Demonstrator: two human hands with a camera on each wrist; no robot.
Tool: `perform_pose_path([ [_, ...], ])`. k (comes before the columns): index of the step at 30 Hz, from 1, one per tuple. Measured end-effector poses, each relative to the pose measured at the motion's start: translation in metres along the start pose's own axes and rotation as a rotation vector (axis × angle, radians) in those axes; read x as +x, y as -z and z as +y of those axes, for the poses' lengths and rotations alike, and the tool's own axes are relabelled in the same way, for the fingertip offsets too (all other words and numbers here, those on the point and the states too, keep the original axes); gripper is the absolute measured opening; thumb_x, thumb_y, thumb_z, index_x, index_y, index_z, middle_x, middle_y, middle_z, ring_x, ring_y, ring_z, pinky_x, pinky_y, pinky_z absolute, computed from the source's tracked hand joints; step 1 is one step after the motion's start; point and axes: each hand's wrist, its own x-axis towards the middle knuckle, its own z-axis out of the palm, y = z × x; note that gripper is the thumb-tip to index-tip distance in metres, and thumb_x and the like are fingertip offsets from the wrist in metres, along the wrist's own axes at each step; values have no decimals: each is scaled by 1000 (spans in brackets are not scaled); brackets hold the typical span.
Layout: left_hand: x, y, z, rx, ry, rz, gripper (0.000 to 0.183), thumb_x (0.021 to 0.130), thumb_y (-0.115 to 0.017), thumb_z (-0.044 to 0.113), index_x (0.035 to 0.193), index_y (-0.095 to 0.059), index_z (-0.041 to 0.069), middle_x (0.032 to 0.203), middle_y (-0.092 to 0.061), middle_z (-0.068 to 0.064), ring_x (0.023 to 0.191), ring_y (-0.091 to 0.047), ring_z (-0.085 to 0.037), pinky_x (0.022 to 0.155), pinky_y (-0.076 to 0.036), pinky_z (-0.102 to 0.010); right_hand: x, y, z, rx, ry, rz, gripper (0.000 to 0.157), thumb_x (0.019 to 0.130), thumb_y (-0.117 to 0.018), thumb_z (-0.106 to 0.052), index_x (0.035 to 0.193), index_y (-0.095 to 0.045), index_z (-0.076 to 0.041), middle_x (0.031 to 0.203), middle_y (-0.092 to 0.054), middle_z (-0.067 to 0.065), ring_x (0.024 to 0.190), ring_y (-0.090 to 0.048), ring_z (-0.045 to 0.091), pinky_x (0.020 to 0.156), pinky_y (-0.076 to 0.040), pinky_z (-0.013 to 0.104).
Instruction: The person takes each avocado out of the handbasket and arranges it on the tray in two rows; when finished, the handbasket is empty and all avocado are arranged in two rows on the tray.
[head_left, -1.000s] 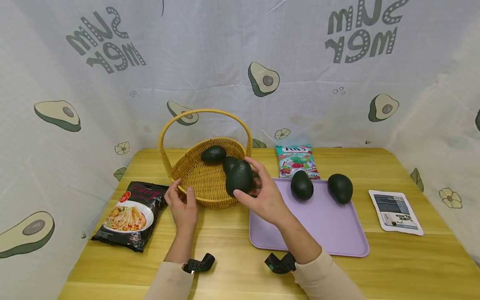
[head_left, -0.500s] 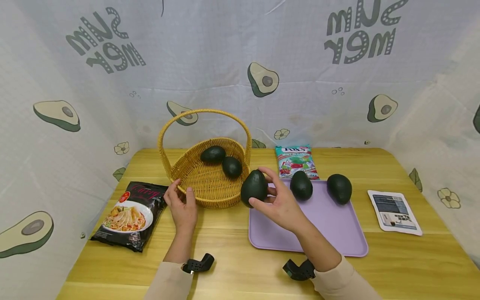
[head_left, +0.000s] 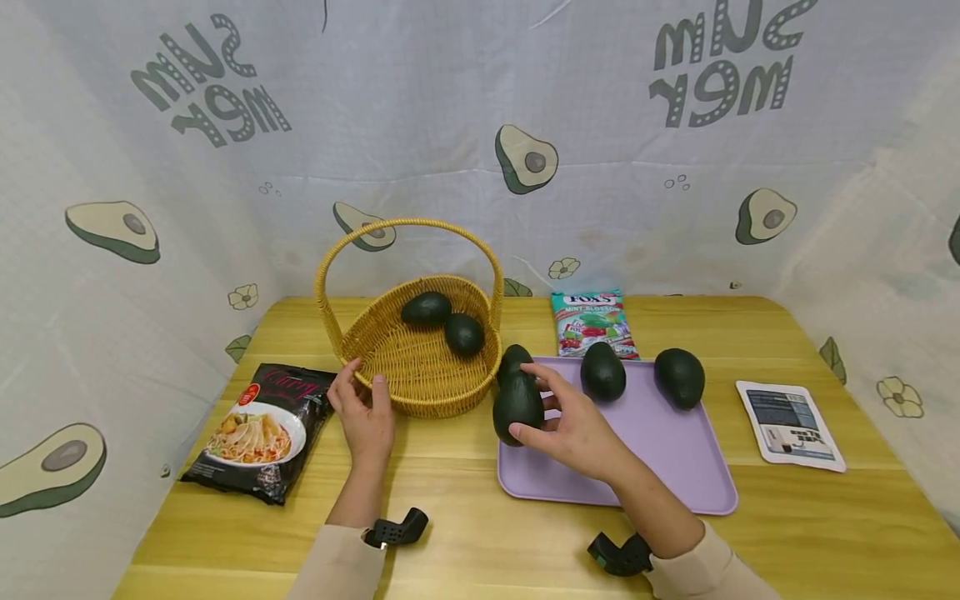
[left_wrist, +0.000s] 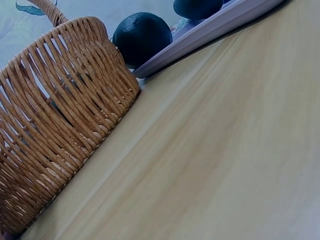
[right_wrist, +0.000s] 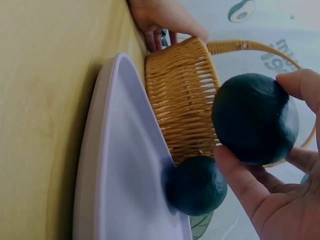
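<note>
My right hand (head_left: 573,429) holds a dark green avocado (head_left: 517,410) between thumb and fingers, over the left edge of the lilac tray (head_left: 637,467). Just behind it another avocado (head_left: 515,360) shows at the tray's back left corner, partly hidden. In the right wrist view the held avocado (right_wrist: 255,120) is raised above the tray. Two more avocados (head_left: 603,372) (head_left: 679,378) lie along the tray's back. My left hand (head_left: 365,417) grips the front left rim of the yellow wicker basket (head_left: 420,379). Inside the basket lie two avocados (head_left: 426,309) (head_left: 464,335).
A black curry noodle packet (head_left: 262,433) lies left of the basket. Behind the tray is a bag of mint candy (head_left: 596,321), and a white and dark pouch (head_left: 790,425) lies to its right. The basket's tall handle (head_left: 408,222) arches over it.
My right hand has moved the avocado from the basket's right front rim to the right and nearer, over the tray's left edge. My left hand has stayed on the basket.
</note>
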Motion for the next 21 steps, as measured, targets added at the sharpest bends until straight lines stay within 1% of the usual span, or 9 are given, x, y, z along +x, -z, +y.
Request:
perform_pose_path([
  [5,1,0,-1,1,22,-1,43,103,-57,21,144,-48,12,144,-32,-14,115,-49,-25,97,-41,-38,0,3,4,-27,-12,-35,79,83,-85,-29,150,-45,-19,134,-55,19,101,-66,22,80,-58,28],
  [9,1,1,-1,9,31,2,42,103,-58,21,144,-48,14,144,-33,-13,111,-48,-22,96,-41,-36,1,5,9,-62,-32,-75,76,83,-85,-35,147,-47,-20,132,-58,18,99,-67,18,82,-57,31],
  [12,0,2,0,8,29,2,43,103,-58,21,144,-48,13,144,-33,-13,112,-48,-22,97,-41,-37,1,6,11,-68,-56,-114,76,82,-85,-37,146,-48,-20,127,-60,17,99,-66,19,80,-57,32],
  [16,0,2,0,3,29,-2,43,103,-57,21,144,-47,11,145,-31,-14,117,-49,-27,99,-41,-41,2,6,13,-76,-61,-175,75,81,-85,-37,143,-48,-18,119,-64,14,97,-66,20,75,-55,30],
  [21,0,1,1,9,29,-2,44,103,-57,21,144,-47,11,145,-32,-15,114,-48,-25,98,-41,-38,2,5,15,-140,-52,-226,76,80,-85,-40,142,-50,-15,110,-66,9,88,-64,18,73,-53,28],
])
